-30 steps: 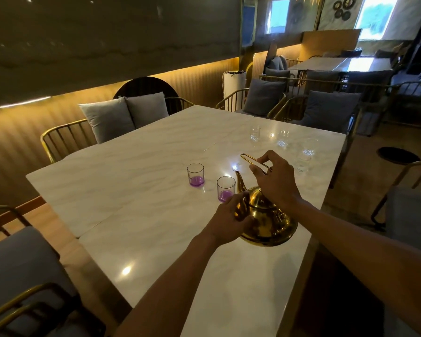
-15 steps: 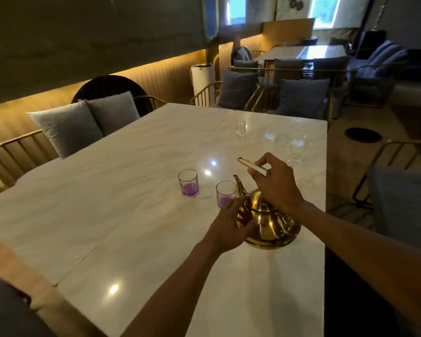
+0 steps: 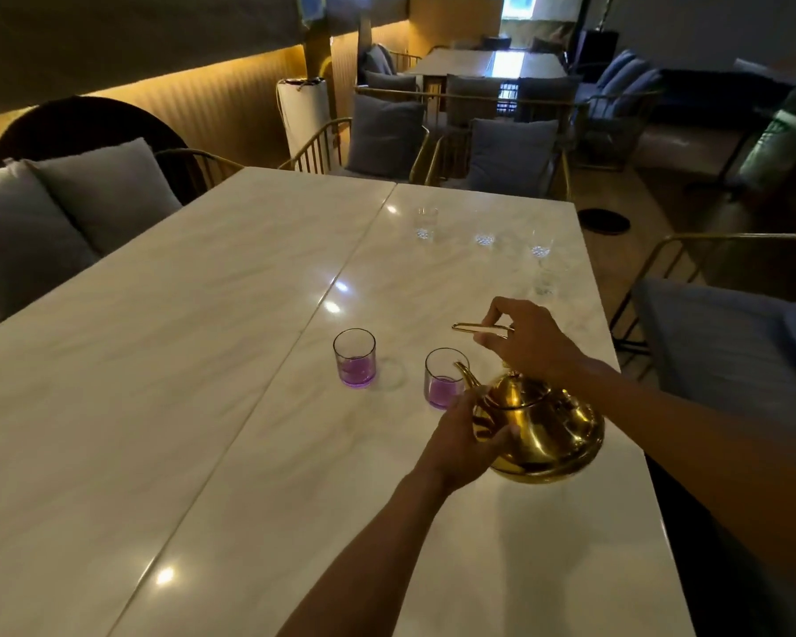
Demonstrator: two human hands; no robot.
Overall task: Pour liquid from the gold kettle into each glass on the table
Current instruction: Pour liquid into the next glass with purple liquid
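Note:
A round gold kettle [image 3: 545,429] is held just above the white marble table [image 3: 203,360], its spout pointing at the near glass. My right hand [image 3: 531,340] pinches the kettle's thin gold handle from above. My left hand [image 3: 463,441] presses against the kettle's left side. Two small tumblers hold purple liquid: the near glass [image 3: 442,381] right by the spout and the far glass [image 3: 355,358] to its left. Several clear glasses stand farther back: one [image 3: 426,223] at the middle, one [image 3: 484,234] to its right and one [image 3: 542,243] near the right edge.
Gold-framed chairs with grey cushions ring the table: one cushion [image 3: 65,209] at the left, one chair [image 3: 727,324] close at the right. More tables and chairs fill the room behind. The table's right edge runs just under the kettle.
The view has swung right and closer to the table. The kettle has tipped slightly toward the near glass, with both hands keeping their hold.

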